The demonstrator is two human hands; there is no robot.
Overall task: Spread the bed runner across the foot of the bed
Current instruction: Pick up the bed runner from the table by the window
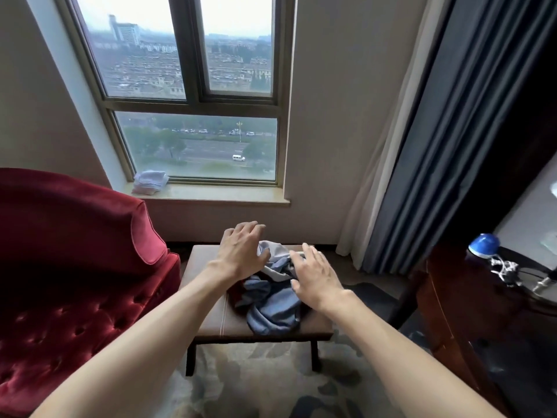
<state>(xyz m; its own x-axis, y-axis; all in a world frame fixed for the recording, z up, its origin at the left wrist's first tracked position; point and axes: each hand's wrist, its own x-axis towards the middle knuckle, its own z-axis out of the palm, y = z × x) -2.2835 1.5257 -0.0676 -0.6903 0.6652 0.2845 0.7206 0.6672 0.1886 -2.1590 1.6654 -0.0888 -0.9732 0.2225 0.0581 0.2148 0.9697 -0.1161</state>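
Both hands, left hand and right hand, hover with spread fingers, each grip holding nothing, over crumpled blue-grey cloth on the brown leather worktop.

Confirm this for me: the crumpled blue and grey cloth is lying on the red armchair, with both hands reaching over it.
Not quite. The head view shows the crumpled cloth on the brown stool, beside the red armchair. The left hand and right hand do reach over it.

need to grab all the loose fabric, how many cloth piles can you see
2: a crumpled blue, grey and dark red cloth on the brown stool under both hands, and a pale folded cloth on the windowsill. Others may lie outside the view.
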